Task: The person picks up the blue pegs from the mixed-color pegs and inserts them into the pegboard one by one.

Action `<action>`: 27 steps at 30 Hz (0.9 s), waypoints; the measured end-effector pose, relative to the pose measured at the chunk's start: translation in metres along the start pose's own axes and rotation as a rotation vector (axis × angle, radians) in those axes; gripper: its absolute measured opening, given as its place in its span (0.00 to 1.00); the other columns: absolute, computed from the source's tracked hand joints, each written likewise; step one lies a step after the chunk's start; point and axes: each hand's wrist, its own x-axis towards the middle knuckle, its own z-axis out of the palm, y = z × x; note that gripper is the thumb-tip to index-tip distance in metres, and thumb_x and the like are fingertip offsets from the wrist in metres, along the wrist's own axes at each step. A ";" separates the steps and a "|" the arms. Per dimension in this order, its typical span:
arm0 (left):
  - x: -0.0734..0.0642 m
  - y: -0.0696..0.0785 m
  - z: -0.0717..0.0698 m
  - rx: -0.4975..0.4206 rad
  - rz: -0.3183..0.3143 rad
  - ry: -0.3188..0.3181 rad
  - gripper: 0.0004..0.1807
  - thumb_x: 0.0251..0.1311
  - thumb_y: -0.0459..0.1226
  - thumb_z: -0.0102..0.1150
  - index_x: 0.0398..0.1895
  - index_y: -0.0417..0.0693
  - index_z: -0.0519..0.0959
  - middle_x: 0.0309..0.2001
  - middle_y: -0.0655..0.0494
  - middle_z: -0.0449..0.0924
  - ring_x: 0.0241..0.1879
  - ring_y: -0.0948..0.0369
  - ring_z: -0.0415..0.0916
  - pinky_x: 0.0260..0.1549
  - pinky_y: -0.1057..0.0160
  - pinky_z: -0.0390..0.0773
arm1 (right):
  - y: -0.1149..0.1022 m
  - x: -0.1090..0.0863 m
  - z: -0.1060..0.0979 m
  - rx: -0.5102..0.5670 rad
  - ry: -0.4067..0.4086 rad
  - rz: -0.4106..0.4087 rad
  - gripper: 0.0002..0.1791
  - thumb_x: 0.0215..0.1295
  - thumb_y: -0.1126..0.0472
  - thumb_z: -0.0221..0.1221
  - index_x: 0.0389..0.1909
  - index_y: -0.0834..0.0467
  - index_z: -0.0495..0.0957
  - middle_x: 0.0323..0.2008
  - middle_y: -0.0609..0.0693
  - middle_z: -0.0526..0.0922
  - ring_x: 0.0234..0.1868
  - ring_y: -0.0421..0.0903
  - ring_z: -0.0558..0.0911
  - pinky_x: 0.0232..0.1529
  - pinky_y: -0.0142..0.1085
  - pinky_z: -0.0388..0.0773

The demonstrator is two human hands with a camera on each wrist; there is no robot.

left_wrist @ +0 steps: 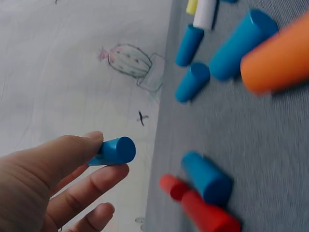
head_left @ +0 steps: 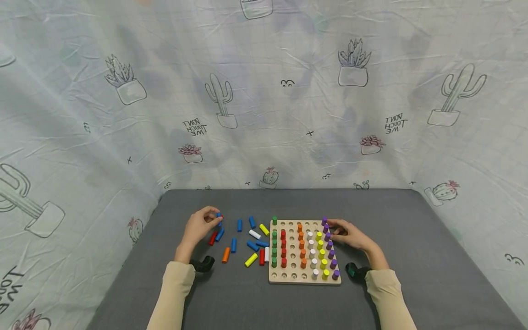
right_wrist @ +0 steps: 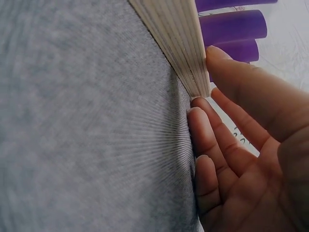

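Observation:
At the left of the table, my left hand (head_left: 200, 225) pinches a blue peg (left_wrist: 114, 152) between thumb and fingers, its round end facing outward in the left wrist view. Below that hand lie a red peg (head_left: 212, 238) and another blue peg (head_left: 220, 234). A wooden pegboard (head_left: 288, 280) bears upright rows of green, red, orange, white, yellow and purple pegs. My right hand (head_left: 349, 234) grips the board's right edge near the far corner. In the right wrist view its thumb (right_wrist: 224, 65) presses beside the purple pegs (right_wrist: 234, 26), with the fingers at the board's side.
Loose pegs lie between the left hand and the board, among them an orange peg (head_left: 226, 255), a yellow peg (head_left: 251, 260), a white peg (head_left: 255, 234) and several blue ones. A grey cloth (head_left: 231, 302) covers the table. Behind it hangs a cactus-print curtain (head_left: 264, 110).

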 end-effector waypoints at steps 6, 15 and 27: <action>0.004 0.015 0.013 -0.019 0.026 0.034 0.13 0.56 0.44 0.63 0.43 0.51 0.79 0.33 0.55 0.84 0.26 0.62 0.74 0.24 0.64 0.71 | 0.001 -0.001 -0.001 0.004 -0.007 0.006 0.28 0.63 0.64 0.57 0.61 0.73 0.62 0.54 0.70 0.71 0.40 0.39 0.74 0.40 0.32 0.72; 0.011 0.036 0.030 -0.090 0.079 0.037 0.13 0.56 0.44 0.62 0.44 0.52 0.79 0.34 0.57 0.84 0.30 0.60 0.77 0.30 0.61 0.74 | 0.001 0.000 0.001 0.012 -0.006 0.009 0.29 0.63 0.64 0.57 0.61 0.72 0.62 0.53 0.69 0.71 0.40 0.39 0.74 0.40 0.32 0.72; 0.018 0.064 0.056 -0.136 0.157 0.015 0.15 0.56 0.44 0.63 0.45 0.50 0.80 0.33 0.58 0.83 0.32 0.61 0.76 0.33 0.60 0.75 | 0.000 -0.001 0.003 -0.014 0.010 0.019 0.28 0.63 0.63 0.57 0.61 0.72 0.63 0.53 0.69 0.71 0.41 0.37 0.73 0.40 0.31 0.72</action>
